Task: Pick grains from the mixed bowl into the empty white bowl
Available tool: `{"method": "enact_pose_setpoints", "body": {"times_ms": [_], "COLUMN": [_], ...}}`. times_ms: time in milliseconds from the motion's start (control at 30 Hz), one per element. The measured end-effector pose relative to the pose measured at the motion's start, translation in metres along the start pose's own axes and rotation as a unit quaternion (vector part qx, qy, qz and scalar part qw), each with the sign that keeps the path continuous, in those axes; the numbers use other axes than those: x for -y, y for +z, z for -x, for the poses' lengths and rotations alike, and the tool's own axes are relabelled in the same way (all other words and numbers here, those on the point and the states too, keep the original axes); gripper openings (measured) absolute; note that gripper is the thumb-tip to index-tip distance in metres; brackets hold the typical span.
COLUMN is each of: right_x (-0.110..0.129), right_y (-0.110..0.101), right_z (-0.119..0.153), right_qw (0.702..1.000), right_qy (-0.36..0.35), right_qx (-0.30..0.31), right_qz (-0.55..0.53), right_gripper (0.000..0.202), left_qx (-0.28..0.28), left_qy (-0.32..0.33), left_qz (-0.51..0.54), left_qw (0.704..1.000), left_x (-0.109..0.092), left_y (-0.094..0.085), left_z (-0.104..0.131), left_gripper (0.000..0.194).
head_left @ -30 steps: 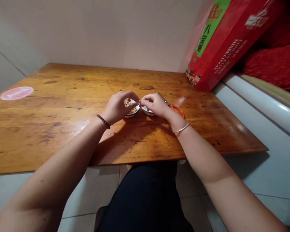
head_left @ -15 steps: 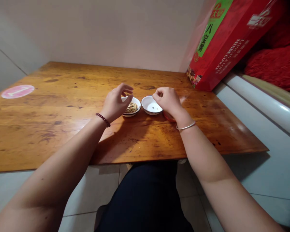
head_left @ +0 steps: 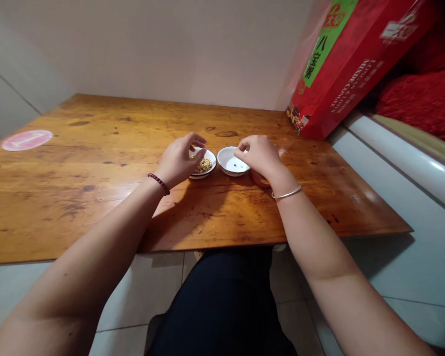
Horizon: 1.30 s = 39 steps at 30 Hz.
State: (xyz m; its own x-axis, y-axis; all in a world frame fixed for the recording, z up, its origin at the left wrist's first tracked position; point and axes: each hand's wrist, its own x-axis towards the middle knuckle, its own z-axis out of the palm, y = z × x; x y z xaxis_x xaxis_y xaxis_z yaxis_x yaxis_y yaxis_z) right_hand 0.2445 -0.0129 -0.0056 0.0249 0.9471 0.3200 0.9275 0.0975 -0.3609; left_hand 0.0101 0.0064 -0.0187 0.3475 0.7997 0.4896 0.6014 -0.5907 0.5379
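My left hand hovers over the left side of a white bowl with a dark rim. Its fingers curl, with a gap between thumb and fingertips and nothing visible in them. Pale dried beans or grains lie in that bowl. My right hand is above the right edge of a second white bowl, thumb and forefinger pinched together; whatever they hold is hidden or too small to name. A dark speck and a paler one show inside this bowl. An orange-red round thing is partly covered beneath my right hand.
Both bowls stand side by side on a wooden table. A pink oval sticker is on its left. At the back right a tall red box leans by the wall, beside red fabric. The table's front edge is close to my lap.
My left hand has dipped slightly and moved a little right over the beans. My right hand has shifted slightly right and down, still pinched. The bowls stay in place.
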Motion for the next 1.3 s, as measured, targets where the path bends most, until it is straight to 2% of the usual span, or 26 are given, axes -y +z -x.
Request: {"method": "enact_pose_setpoints", "body": {"times_ms": [233, 467, 667, 833, 967, 1100, 1300], "right_x": [0.0, -0.001, 0.0, 0.001, 0.002, 0.003, 0.004], "right_y": [0.0, 0.002, 0.001, 0.002, 0.001, 0.002, 0.003], "right_z": [0.001, 0.0, -0.001, -0.001, -0.001, 0.0, -0.001], "right_qw": [0.999, 1.0, 1.0, 1.0, 1.0, 0.999, 0.998], "right_qy": [-0.005, 0.003, 0.012, 0.015, 0.018, 0.016, 0.018], "right_qx": [0.026, 0.008, 0.01, -0.005, -0.007, -0.028, -0.053], "right_qz": [0.023, 0.02, 0.026, 0.025, 0.012, -0.004, -0.011], "right_gripper": [0.021, 0.024, 0.027, 0.027, 0.026, 0.026, 0.024], "left_qx": [-0.003, -0.06, -0.077, -0.019, -0.009, 0.011, 0.106], "left_qy": [-0.006, -0.095, -0.121, -0.085, -0.087, -0.077, -0.085], "left_qz": [-0.007, -0.057, -0.084, -0.169, -0.187, -0.188, -0.178], "left_qw": [1.0, 0.992, 0.986, 0.982, 0.978, 0.979, 0.975], "left_x": [0.002, 0.007, 0.01, 0.034, 0.051, 0.05, 0.037], "left_y": [0.0, -0.005, -0.011, -0.018, -0.02, -0.021, -0.016], "left_z": [0.0, -0.002, -0.003, -0.001, -0.001, -0.004, -0.007], "left_gripper": [0.021, 0.016, 0.013, 0.008, 0.013, 0.021, 0.041]}}
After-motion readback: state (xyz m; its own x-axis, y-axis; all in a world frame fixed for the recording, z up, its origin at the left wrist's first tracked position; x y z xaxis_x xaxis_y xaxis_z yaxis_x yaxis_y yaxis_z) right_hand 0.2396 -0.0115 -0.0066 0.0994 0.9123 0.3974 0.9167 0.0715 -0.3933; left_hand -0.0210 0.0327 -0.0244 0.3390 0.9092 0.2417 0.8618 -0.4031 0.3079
